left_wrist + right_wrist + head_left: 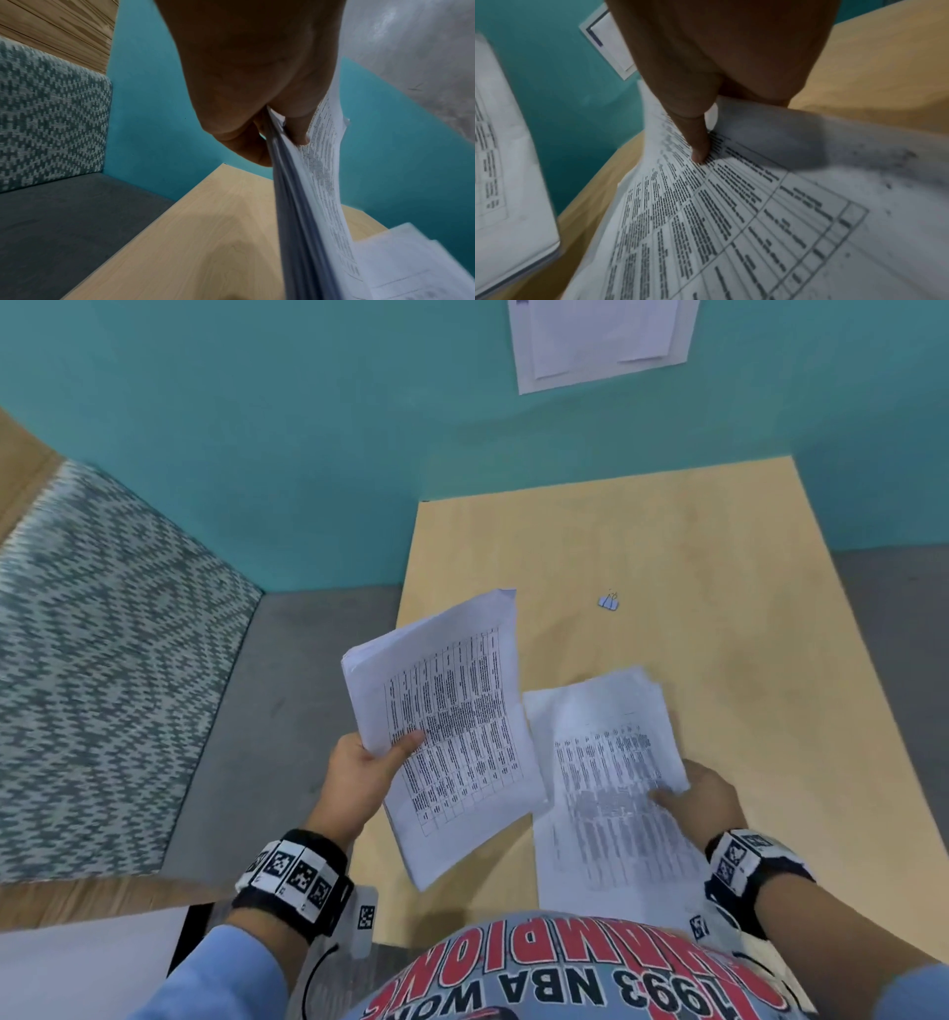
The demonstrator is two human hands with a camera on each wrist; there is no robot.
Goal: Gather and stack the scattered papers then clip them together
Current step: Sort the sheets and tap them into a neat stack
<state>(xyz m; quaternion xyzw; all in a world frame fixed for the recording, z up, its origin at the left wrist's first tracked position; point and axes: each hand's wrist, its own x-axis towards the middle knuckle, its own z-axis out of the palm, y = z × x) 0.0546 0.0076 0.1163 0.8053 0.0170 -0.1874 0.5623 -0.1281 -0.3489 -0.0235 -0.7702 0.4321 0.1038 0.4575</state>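
**Papers gathered into two sheaves; merging and clipping outstanding**

Nearest the person, the right hand (706, 796) pinches a sheaf of printed sheets (611, 793) by its right edge: the thumb lies on the top page, and the right wrist view shows it pressing down on the print (700, 150), while the other fingers are hidden beneath the paper. This sheaf sits low over the near part of the table (719, 608), its corners fanned and unsquared; whether it rests on the wood or is slightly lifted cannot be told. Just to its left, the left hand (367, 775) pinches a second, thicker sheaf (447, 726), thumb on top and fingers below, as the left wrist view confirms (257, 101). That sheaf is held raised and tilted, overhanging the table's left edge. The two sheaves lie side by side, near one another but not yet joined. Farther back, a small binder clip (608, 601) lies alone on the bare table, well apart from both hands. Judged from this layout, gathering appears largely complete; combining the sheaves, squaring their edges and fastening the clip remain.
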